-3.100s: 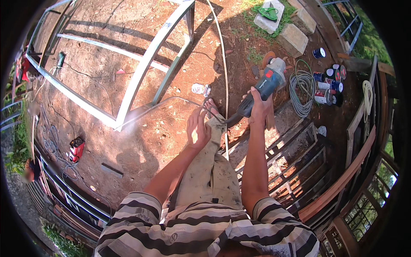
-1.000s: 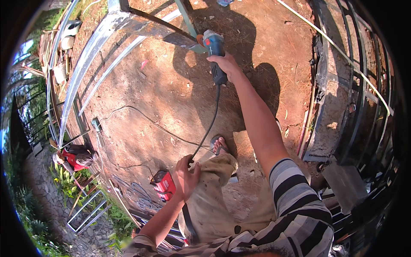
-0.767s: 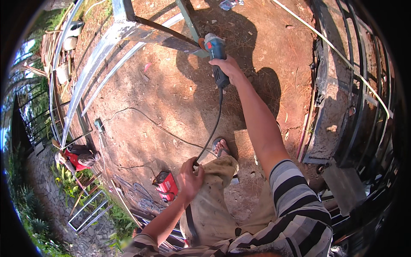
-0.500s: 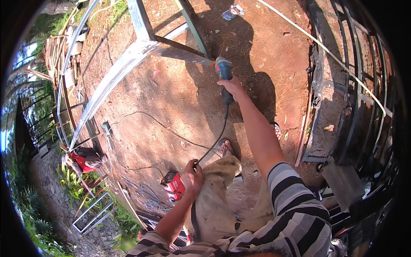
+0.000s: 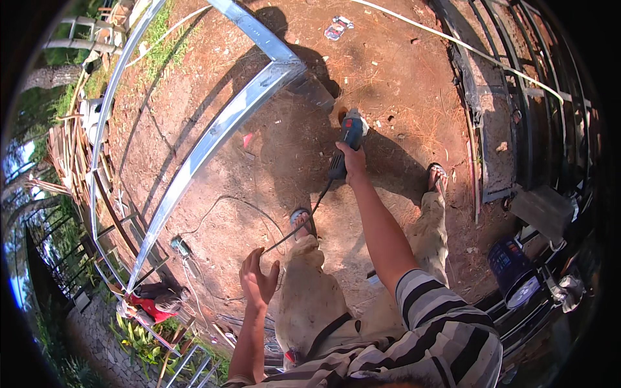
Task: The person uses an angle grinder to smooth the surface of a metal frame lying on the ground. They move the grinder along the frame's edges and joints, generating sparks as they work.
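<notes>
My right hand [image 5: 352,163] is wrapped round the body of a blue-black angle grinder [image 5: 351,132], held out in front of me over the dirt. Its disc end points away and sits apart from the silver metal frame [image 5: 194,161], whose corner lies to the upper left. A black cord [image 5: 304,223] trails from the grinder's rear down toward my left hand [image 5: 259,281]. That hand is open, thumb spread from the fingers. The cord passes by its fingertips, and I cannot tell whether it touches them.
A person in a red top [image 5: 152,307] crouches at the frame's lower left end. Nearby on the ground lies a green power tool [image 5: 180,244]. Dark metal bars [image 5: 530,84] and a pale pole [image 5: 453,40] run along the right, with a dark blue bucket [image 5: 511,271] lower down.
The grinder has come away from the frame's metal member, where its disc was close before. My left hand, earlier closed round the cord, has opened. My view and stance have shifted.
</notes>
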Tool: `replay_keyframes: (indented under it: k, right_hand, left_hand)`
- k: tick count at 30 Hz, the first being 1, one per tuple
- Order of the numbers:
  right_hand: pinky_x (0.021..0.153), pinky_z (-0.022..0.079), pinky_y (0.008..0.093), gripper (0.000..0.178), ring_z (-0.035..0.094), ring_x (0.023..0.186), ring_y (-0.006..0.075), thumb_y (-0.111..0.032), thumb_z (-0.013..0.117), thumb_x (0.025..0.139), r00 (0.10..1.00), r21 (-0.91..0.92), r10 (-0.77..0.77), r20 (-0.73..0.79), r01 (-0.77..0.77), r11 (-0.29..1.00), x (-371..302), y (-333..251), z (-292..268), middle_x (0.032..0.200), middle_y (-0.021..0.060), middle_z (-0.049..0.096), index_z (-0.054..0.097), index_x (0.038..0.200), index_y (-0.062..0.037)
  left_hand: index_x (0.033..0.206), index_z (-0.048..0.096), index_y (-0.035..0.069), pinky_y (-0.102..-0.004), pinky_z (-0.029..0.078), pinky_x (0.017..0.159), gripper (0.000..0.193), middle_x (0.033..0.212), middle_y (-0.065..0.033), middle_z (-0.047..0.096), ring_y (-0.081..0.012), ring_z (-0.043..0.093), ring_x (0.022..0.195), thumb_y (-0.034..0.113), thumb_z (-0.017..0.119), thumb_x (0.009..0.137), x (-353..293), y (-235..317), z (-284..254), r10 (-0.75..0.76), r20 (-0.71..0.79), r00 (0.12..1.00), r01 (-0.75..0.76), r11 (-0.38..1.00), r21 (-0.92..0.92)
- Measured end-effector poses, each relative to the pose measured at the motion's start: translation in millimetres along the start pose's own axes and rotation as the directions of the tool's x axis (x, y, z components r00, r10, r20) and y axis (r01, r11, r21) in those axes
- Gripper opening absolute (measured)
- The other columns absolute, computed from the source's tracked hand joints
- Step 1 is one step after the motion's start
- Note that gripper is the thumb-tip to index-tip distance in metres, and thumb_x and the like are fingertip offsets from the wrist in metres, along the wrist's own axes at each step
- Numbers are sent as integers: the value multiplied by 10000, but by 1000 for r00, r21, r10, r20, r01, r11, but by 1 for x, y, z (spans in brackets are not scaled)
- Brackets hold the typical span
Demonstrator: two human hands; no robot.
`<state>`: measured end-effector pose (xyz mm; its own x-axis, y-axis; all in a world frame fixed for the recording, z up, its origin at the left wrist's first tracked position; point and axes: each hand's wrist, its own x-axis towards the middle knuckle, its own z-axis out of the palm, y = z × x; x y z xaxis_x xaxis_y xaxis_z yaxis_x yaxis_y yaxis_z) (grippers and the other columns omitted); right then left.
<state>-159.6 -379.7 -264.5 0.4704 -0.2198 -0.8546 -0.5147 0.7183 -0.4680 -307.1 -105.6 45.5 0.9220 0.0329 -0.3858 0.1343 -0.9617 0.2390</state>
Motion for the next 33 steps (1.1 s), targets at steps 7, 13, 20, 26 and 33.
replay_keyframes:
  k: [7,13,20,26,33]
  right_hand:
    - [542,583,398,467,719,643,230,-189,823,862,982,63,-130,-139,139,988,13,38,38,914,94,684,580,1233,-44]
    - [544,565,385,414,699,639,213,-174,823,874,977,228,-186,-108,206,952,21,77,63,917,95,692,601,1191,-24]
    - [541,557,376,392,677,620,215,-123,829,849,957,448,-282,-66,282,849,42,105,86,892,93,679,610,1162,-35]
    - [529,560,386,386,670,617,218,-119,835,844,933,562,-355,-59,325,760,60,123,110,865,87,666,613,1143,-17]
    - [549,569,415,419,666,649,203,-168,855,821,928,592,-371,-36,319,740,47,134,120,871,73,665,631,1160,-68]
  left_hand:
    - [1519,467,-70,-522,368,1185,546,1492,-270,550,-446,501,1398,210,588,1066,169,-71,-109,467,-598,652,-395,882,258]
    - [1493,542,1,-498,415,1131,698,1437,-278,606,-450,574,1327,553,345,1114,252,-119,-107,434,-302,849,-367,895,254]
    - [1305,632,-119,-517,544,758,667,902,-270,748,-393,742,793,505,534,1088,254,-139,-106,453,-420,786,-293,872,392]
    - [1186,707,-67,-419,539,626,657,789,-145,773,-243,695,588,565,583,1060,252,-107,-101,406,-440,801,-248,894,374]
    - [1040,730,-52,-413,522,611,661,698,-131,728,-228,697,607,600,622,1029,259,-114,-104,427,-431,795,-264,883,387]
